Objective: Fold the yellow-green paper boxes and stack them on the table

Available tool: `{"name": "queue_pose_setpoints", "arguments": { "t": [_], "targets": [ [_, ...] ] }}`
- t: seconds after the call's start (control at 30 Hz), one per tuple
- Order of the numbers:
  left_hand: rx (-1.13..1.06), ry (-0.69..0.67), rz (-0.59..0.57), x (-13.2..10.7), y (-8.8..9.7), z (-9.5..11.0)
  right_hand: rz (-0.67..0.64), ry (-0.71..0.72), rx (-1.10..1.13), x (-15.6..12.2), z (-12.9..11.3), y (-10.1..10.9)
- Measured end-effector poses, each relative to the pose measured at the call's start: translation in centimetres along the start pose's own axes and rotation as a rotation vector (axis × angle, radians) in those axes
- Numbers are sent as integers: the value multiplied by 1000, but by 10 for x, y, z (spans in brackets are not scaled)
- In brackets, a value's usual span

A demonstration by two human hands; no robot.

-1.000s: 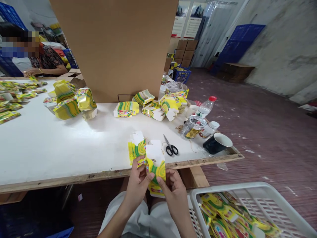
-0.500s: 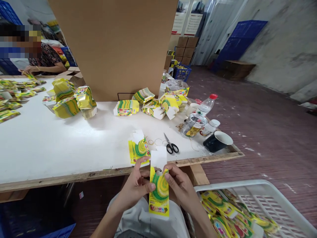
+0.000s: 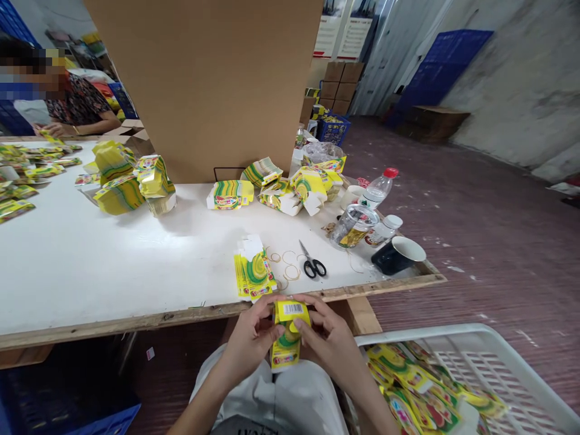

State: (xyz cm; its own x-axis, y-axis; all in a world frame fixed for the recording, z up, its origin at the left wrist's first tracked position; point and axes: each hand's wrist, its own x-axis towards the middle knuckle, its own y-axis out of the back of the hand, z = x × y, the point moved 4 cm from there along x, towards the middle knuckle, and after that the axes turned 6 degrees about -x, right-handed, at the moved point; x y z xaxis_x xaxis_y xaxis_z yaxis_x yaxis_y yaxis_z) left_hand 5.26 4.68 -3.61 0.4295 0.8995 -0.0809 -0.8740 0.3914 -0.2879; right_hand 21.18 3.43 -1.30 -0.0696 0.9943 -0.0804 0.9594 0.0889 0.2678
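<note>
Over my lap, a yellow and green printed cardboard box [image 3: 286, 356] is held upright between both hands, its barcode flap folded over at the top. My left hand [image 3: 256, 338] grips the box's left edge, thumb on the front and fingers behind. On the right edge, my right hand [image 3: 324, 332] is closed with its thumb pressing just below the flap. Beyond the hands, a small stack of flat yellow boxes [image 3: 254, 275] lies at the table's edge. Black-handled scissors [image 3: 312, 264] and several rubber bands [image 3: 291, 272] lie to its right.
A white basket [image 3: 489, 335] of filled yellow packs stands at my right. Along the table's right side are a dark mug [image 3: 399, 257], a clear jar [image 3: 356, 226] and a bottle [image 3: 379, 190]. Bundled cartons [image 3: 122, 181] sit before a tall cardboard sheet [image 3: 208, 90]. A co-worker [image 3: 77, 109] sits far left.
The box's white top flap, upright before, is now folded down so the barcode panel faces me. My right thumb has moved inward onto the box front.
</note>
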Motion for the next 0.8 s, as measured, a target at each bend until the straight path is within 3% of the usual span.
{"name": "queue_pose_setpoints", "arguments": {
  "t": [0.1,0.23,0.5,0.6,0.7,0.77,0.8],
  "targets": [
    [-44,12,-41,-1,-1,0,40,7,-131,1,0,-2],
    [-174,80,4,-1,3,2,70,32,-289,-1,2,-6],
    [-216,81,6,1,-14,1,219,137,-204,-5,4,4],
    [21,-48,56,5,-6,5,310,124,-423,-26,4,43],
    [460,-230,265,11,21,11,557,67,-881,-54,5,96],
    [693,-268,324,17,35,9,602,32,-963,-59,9,111],
    [761,-261,313,20,39,6,564,28,-907,-53,12,108]
  ]
}}
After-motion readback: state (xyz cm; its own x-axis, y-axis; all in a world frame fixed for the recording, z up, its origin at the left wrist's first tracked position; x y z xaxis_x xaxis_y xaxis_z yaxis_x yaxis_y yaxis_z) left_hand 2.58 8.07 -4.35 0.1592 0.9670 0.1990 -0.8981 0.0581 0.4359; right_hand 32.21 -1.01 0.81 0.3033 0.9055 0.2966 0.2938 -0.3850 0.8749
